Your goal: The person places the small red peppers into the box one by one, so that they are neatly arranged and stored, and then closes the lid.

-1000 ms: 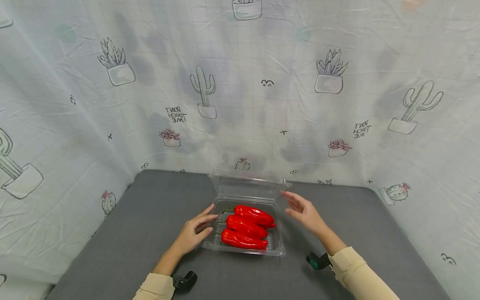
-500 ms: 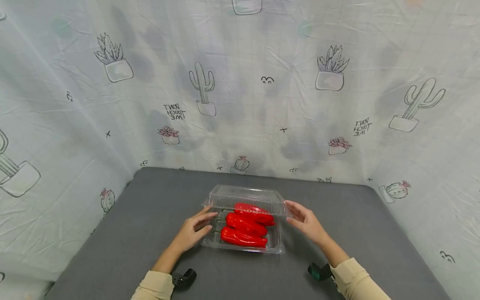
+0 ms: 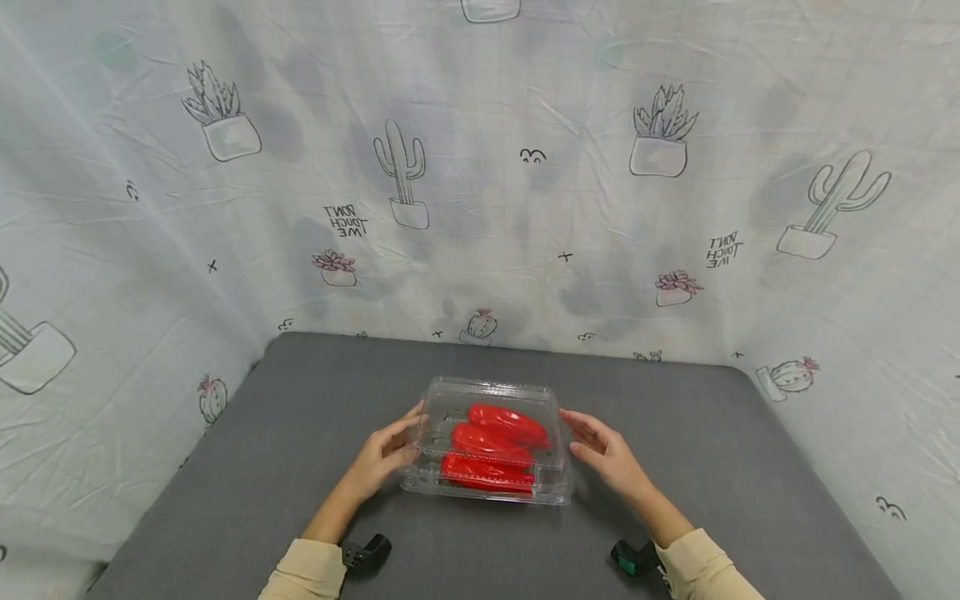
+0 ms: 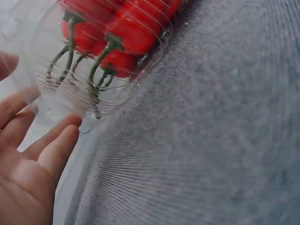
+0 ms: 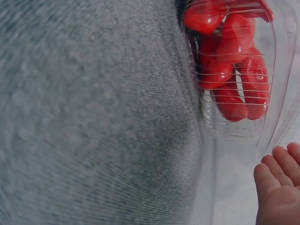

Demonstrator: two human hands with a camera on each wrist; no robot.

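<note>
A clear plastic clamshell box (image 3: 551, 492) sits mid-table with its long side toward me, and its ribbed lid (image 3: 450, 392) lies over the contents. Through the plastic show several shiny red peppers (image 3: 491, 443); their green stems (image 4: 96, 70) point left. My left hand (image 3: 378, 454) is at the box's left side, fingers extended, with fingertips against the lid's edge. On the opposite side my right hand (image 3: 609, 454) has its straight fingertips at the lid's right edge, palm facing the box. Whether the lid's front rim meets the base cannot be told.
A grey cloth-covered table (image 3: 480, 554) lies beneath the box. White sheeting (image 3: 480, 208) printed with cactus drawings hangs behind and on both sides. A black wrist device is on each wrist: one left (image 3: 367, 552), one right (image 3: 633, 558).
The lid has swung from standing upright at the back, forward and down over the peppers. Both hands have followed along its sides, the right one moving slightly toward me.
</note>
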